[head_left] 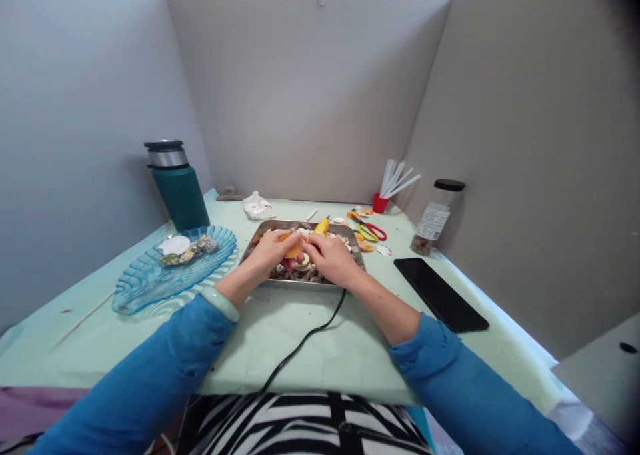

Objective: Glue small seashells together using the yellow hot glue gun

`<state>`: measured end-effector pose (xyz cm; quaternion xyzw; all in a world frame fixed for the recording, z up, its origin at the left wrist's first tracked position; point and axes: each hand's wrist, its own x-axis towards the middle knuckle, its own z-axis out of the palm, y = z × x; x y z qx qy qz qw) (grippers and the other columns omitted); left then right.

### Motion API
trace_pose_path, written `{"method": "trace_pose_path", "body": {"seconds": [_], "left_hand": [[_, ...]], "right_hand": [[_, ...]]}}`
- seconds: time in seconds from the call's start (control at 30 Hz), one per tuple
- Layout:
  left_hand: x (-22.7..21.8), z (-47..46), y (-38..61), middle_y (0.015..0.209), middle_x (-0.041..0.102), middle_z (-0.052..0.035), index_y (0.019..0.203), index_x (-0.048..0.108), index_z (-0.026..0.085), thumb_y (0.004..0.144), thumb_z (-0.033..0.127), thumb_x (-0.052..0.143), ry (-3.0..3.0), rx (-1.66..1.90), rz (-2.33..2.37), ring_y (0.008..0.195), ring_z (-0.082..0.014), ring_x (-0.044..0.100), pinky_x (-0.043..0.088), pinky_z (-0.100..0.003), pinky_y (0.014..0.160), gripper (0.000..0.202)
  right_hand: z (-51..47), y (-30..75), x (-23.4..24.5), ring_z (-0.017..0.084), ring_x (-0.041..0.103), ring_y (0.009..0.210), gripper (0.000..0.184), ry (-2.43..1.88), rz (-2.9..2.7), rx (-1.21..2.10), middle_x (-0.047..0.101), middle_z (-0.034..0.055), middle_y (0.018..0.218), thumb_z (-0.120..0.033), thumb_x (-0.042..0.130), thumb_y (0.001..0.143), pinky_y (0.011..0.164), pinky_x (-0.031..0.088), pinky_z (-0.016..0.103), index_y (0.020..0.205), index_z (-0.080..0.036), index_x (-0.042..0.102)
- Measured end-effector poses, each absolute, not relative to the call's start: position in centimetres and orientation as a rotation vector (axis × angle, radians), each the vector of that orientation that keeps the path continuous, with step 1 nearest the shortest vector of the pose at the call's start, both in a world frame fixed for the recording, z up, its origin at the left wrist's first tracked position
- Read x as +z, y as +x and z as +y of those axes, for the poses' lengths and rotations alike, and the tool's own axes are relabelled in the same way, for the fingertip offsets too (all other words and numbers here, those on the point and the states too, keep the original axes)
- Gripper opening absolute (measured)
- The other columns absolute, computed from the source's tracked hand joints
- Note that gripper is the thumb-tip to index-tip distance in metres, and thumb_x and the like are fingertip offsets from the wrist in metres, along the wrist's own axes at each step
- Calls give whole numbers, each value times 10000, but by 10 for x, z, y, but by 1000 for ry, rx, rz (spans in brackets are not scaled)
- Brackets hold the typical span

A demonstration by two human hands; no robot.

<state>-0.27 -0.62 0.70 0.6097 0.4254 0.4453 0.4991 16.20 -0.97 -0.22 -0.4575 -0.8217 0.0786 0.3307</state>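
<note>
Both hands are over a metal tray [350,237] filled with seashells. My left hand [269,249] is closed on an orange shell [293,249], fingers curled round it. My right hand [331,257] is closed on a yellow glue gun [321,227], whose tip points away from me beside the orange shell. The gun's black cord [300,345] runs from under my right wrist back toward my body. Both hands touch each other above the shells.
A blue glass dish [145,281] with a few shells lies at left, a green flask [179,188] behind it. Scissors [369,228], a red cup of glue sticks [381,203], a jar [434,221] and a black phone [440,295] are at right. Grey partition walls surround the table.
</note>
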Motion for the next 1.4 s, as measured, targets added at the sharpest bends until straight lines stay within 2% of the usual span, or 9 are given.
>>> {"method": "trace_pose_path", "body": {"seconds": [0.73,1.4], "left_hand": [[6,-6,-2,625,672,-34,797,632,125,757,560,695,1447,1046,1065,389,-93,530,413,-207,387,441],[5,-5,-3,619,651,-16,777,595,145,805,510,662,1499,1056,1044,379,-84,509,400,-203,374,373]], "right_hand": [[-10,163,-4,127,532,672,287,-1216,-2157,223,646,-4,733,-310,464,986,658,303,230,784,-201,636],[-11,162,-2,137,547,678,311,-1259,-2182,193,650,10,725,-320,448,992,653,303,237,792,-198,652]]}}
